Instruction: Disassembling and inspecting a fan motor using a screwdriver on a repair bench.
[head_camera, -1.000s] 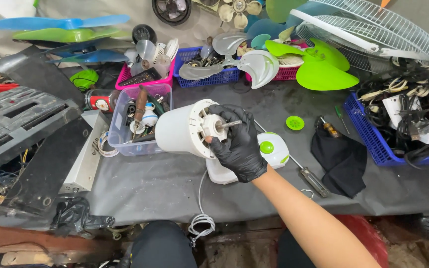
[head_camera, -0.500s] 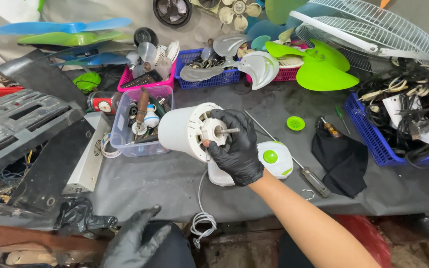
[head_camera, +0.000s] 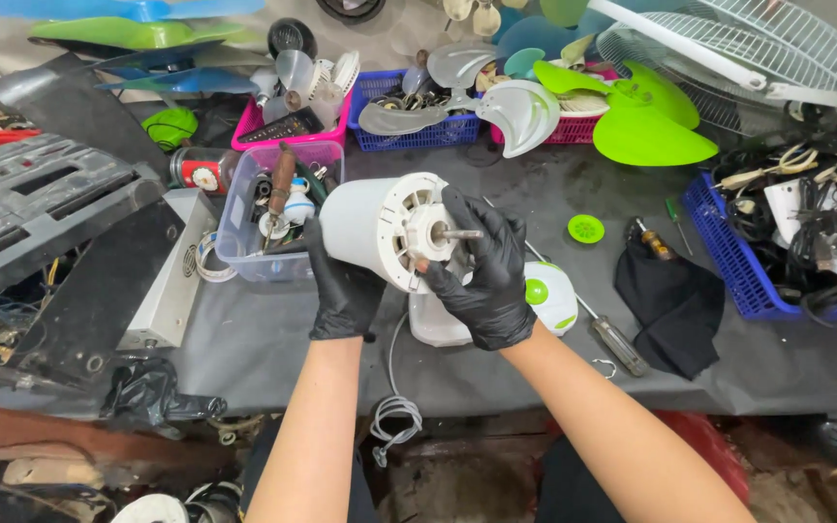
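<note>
So the person has both gloved hands on a white fan motor housing [head_camera: 380, 228], which sits above the grey-covered workbench [head_camera: 273, 339], roughly in the middle of it. The left hand [head_camera: 344, 286] is wrapped around the back and underside of the housing, fingers closed on the smooth white shell. The right hand [head_camera: 481, 266] grips the front face from the right, fingers curled over the vented end, with the metal shaft [head_camera: 457, 233] poking out between the thumb and fingers. The housing lies on its side, shaft pointing right, and sits right between the two palms.

Just below and right of it is the white fan base with a green knob [head_camera: 546, 295], partly hidden by the right hand, and a white cord [head_camera: 391, 407] dangles off the front edge of the bench. A long screwdriver [head_camera: 601, 327] lies just beside the base, running under the right wrist. A clear plastic bin [head_camera: 263, 218] full of small tools sits just to the left of the housing, nearly touching it. Further right there's a black cloth [head_camera: 670, 300], a small green cap [head_camera: 585, 229] and a blue basket [head_camera: 738, 252] full of cables. Green fan blades [head_camera: 646, 121] and a white fan grille [head_camera: 777, 58] are at the back.
</note>
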